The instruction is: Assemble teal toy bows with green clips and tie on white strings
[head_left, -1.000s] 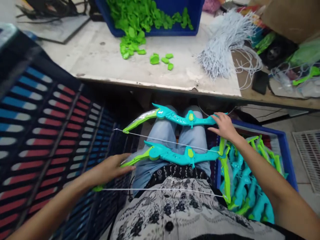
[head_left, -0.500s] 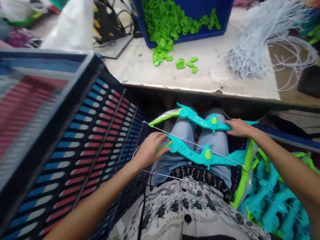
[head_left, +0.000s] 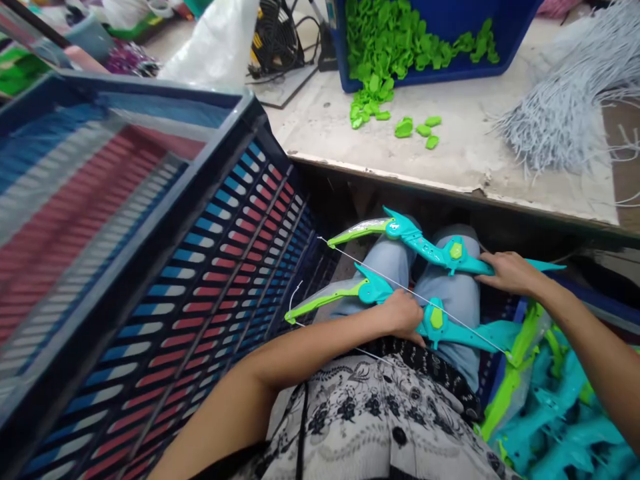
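Note:
Two turquoise and lime-green toy bows with white strings lie across my lap. My left hand [head_left: 403, 315] is closed around the middle of the nearer toy bow [head_left: 457, 333], left of its green hexagonal piece. The string of the farther toy bow [head_left: 423, 248] runs across, over the nearer one. My right hand [head_left: 507, 272] grips that farther bow on its right limb, its fingers wrapped round it. Both left limb tips are lime green and point toward the crate on the left.
A dark blue slatted crate [head_left: 245, 127] lined with striped sheeting stands at my left. More toy bows [head_left: 555, 407] are heaped at my right. On the worktable [head_left: 350, 143] ahead are a blue bin [head_left: 430, 80] of small green parts and a bundle of white strings [head_left: 555, 120].
My left hand has moved right, from the nearer bow's left limb joint to its middle. My right hand keeps its hold on the farther bow. The camera view has shifted left.

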A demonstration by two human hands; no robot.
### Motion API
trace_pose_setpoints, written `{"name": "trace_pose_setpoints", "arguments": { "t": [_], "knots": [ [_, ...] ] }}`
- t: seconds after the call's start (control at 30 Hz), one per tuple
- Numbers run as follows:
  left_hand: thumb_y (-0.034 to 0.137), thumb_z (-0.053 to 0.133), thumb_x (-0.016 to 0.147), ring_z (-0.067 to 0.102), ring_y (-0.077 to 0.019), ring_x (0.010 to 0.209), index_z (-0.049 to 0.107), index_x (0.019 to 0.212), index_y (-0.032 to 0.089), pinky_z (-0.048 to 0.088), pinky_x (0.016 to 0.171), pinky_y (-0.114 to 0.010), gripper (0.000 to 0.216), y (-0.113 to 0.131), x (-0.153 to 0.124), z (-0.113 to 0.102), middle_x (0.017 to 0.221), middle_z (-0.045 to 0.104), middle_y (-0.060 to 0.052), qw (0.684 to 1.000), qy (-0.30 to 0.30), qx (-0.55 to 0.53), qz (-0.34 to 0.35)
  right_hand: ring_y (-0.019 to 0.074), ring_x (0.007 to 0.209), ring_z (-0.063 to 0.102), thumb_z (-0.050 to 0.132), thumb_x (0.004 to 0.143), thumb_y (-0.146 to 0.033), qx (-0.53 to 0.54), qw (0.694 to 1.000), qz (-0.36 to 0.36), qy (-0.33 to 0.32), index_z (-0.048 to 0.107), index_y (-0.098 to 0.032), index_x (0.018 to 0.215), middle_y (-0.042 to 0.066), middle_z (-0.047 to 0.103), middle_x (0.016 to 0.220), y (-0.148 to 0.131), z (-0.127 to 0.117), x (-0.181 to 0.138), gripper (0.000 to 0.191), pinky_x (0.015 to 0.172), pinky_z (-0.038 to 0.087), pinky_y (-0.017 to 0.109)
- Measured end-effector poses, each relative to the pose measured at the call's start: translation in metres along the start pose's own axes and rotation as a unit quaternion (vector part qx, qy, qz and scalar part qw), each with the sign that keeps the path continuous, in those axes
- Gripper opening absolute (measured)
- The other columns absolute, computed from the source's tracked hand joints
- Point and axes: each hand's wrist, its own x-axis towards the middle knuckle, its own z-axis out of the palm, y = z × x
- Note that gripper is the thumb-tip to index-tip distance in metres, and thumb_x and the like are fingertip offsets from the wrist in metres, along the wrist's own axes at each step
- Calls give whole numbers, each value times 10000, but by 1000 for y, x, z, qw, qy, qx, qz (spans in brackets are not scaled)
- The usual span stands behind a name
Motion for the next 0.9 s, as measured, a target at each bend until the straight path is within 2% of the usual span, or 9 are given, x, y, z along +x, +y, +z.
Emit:
{"name": "trace_pose_setpoints", "arguments": {
  "t": [0.1,0.2,0.3,0.4,0.5,0.6,0.77,0.83,0.9],
  "knots": [
    [636,643,747,662,-300,911,706,908,95,441,838,-377,568,-2,-7,5,921,716,-168,1000,24,-1,5,285,869,656,532,816,-403,3,999,-15,36,645,-208,1028,95,724,914,1,-4,2,310,790,420,376],
    [596,681,738,659,-291,893,690,880,97,436,834,-373,519,-6,-14,6,896,712,-155,998,58,-6,-4,277,936,632,541,811,-364,-23,997,-20,66,650,-221,1000,79,724,977,-2,-21,4,261,873,382,397],
    [582,685,743,660,-294,902,672,900,99,435,834,-375,509,-9,-17,8,911,709,-150,997,70,-17,-16,276,954,613,559,803,-345,-48,997,-19,59,648,-199,1000,95,716,991,-10,-44,6,261,874,354,387],
    [624,655,747,659,-319,937,659,928,88,438,843,-383,566,-12,-14,11,941,707,-170,999,42,-28,-19,271,957,605,572,806,-341,-49,998,-20,28,642,-189,1040,107,706,1011,-16,-58,13,288,843,337,366],
    [666,635,734,666,-340,938,605,1107,71,449,838,-402,703,-13,-10,12,965,707,-192,999,33,-32,-20,288,985,600,575,809,-327,-30,999,-3,-12,639,-183,1070,124,696,1045,-19,-58,18,305,833,329,368],
    [634,643,744,669,-341,946,431,1337,57,454,853,-416,854,-10,-9,11,994,706,-202,998,32,-32,-33,303,1026,588,560,817,-297,-13,999,13,-28,620,-177,1099,136,680,1097,-21,-51,20,313,837,331,373],
    [457,682,763,597,-338,1112,293,1421,40,420,947,-443,871,4,-12,10,1203,620,-235,997,29,-50,-60,315,1033,585,551,820,-272,4,999,27,-22,572,-147,1174,161,666,1089,-24,-44,18,376,837,334,372],
    [362,686,752,586,-334,1119,237,1451,51,435,917,-422,887,7,-13,7,1263,578,-235,997,38,-53,-46,303,1006,595,553,820,-286,13,999,29,-26,574,-157,1175,147,672,1055,-21,-43,20,378,836,335,364],
    [341,678,730,617,-313,1041,294,1435,84,457,841,-370,844,2,-11,0,1222,607,-200,995,23,-90,-23,285,981,603,563,816,-313,30,998,26,-41,579,-182,1176,112,681,1025,-16,-42,24,384,840,338,354]
  ]
}}
